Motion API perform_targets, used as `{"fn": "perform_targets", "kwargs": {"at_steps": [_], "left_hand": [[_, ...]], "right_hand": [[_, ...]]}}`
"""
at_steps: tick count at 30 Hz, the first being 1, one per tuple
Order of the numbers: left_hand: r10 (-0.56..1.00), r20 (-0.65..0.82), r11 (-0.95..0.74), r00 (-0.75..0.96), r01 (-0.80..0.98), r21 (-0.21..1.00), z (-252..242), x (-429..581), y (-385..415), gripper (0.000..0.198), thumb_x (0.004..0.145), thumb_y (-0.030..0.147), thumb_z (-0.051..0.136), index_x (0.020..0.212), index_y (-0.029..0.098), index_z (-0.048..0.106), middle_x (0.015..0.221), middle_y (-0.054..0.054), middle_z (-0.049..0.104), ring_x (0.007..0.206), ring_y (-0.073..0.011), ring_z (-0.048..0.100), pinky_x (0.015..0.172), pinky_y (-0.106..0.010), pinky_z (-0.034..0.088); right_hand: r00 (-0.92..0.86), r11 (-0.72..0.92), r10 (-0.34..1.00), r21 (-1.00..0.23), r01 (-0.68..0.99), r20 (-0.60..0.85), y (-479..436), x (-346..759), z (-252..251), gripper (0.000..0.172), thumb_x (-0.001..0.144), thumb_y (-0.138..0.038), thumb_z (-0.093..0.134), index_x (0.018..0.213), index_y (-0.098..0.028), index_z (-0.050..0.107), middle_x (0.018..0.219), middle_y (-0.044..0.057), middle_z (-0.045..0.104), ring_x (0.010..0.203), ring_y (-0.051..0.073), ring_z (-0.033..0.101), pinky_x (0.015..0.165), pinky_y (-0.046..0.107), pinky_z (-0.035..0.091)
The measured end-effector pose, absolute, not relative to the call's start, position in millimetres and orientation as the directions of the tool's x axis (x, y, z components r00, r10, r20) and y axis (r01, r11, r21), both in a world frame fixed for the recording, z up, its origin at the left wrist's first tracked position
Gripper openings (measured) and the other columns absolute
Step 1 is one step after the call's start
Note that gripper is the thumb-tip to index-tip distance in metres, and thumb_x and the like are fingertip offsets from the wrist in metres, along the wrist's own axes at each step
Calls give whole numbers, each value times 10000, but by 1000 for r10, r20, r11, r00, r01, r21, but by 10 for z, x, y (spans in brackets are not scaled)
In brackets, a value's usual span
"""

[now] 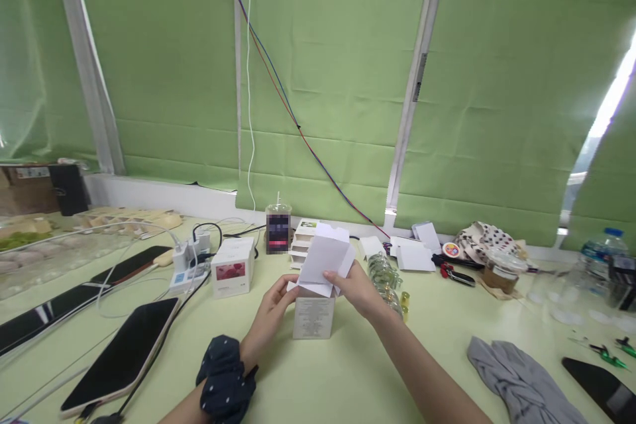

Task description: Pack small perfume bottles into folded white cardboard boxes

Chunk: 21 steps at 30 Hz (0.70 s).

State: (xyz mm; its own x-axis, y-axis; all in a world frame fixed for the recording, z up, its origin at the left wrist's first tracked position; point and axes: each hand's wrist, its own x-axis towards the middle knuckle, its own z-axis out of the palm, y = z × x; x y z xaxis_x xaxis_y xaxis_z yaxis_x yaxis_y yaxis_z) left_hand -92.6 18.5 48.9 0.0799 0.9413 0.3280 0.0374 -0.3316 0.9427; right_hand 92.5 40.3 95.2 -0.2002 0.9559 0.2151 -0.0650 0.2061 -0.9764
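A small white box [313,318] with fine print on its front stands upright on the table before me. My left hand [275,298] is closed on the box's upper left edge, by an opened flap. Above the box's mouth, my right hand [355,285] pinches a folded white card piece [325,255], thumb on its front. The card's lower end meets the box top; whether it reaches inside I cannot tell. Just right of the box lie round, clear, glass-like pieces [382,271], partly behind my right hand.
Left: a white box with a red picture [231,271], a power strip [191,271], cables and a tablet [124,351]. Behind: a drink cup [278,228]. Right: white card pieces [415,257], pliers [457,275], a jar [501,271], a grey cloth [519,377] and a water bottle [612,242].
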Motion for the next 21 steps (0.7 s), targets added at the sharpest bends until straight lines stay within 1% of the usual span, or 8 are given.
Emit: {"fn": "perform_targets", "kwargs": {"at_steps": [4, 8, 11, 14, 21], "left_hand": [[932, 347, -351, 105, 22, 936, 452, -978, 198, 342, 813, 422, 588, 1079, 209, 564, 1166, -68, 624, 1064, -236, 582, 852, -296, 482], [929, 336, -337, 155, -25, 941, 441, -990, 203, 415, 842, 422, 562, 1202, 231, 481, 1128, -65, 653, 1030, -220, 609, 874, -315, 487], [918, 366, -368, 155, -16, 930, 431, -988, 205, 402, 838, 420, 571, 1179, 218, 507, 1187, -76, 626, 1083, -230, 584, 903, -322, 482], [904, 404, -410, 141, 16, 912, 406, -996, 214, 374, 834, 419, 577, 1138, 203, 549, 1230, -83, 599, 1130, -243, 552, 928, -333, 475], [894, 423, -431, 146, 27, 902, 363, -1022, 226, 400, 826, 411, 591, 1168, 208, 554, 1265, -92, 579, 1179, -263, 520, 953, -365, 470]], "right_hand": [[-197, 251, 952, -965, 69, 234, 426, 935, 951, 351, 680, -272, 646, 991, -115, 603, 1006, 137, 692, 937, 292, 645, 809, 421, 521], [-227, 292, 941, -942, 165, 251, 450, 930, 938, 311, 705, -229, 608, 995, -117, 611, 999, 126, 692, 937, 290, 648, 793, 409, 536], [-257, 337, 926, -915, 223, 278, 470, 937, 918, 282, 719, -221, 597, 986, -136, 626, 977, 103, 700, 930, 285, 650, 768, 399, 546], [-269, 363, 917, -894, 261, 294, 460, 946, 917, 261, 718, -221, 611, 967, -146, 637, 949, 92, 706, 919, 281, 653, 747, 385, 551], [-288, 332, 925, -898, 288, 249, 377, 973, 1003, 247, 692, -210, 647, 929, -137, 652, 944, 93, 710, 875, 272, 660, 727, 365, 545]]}}
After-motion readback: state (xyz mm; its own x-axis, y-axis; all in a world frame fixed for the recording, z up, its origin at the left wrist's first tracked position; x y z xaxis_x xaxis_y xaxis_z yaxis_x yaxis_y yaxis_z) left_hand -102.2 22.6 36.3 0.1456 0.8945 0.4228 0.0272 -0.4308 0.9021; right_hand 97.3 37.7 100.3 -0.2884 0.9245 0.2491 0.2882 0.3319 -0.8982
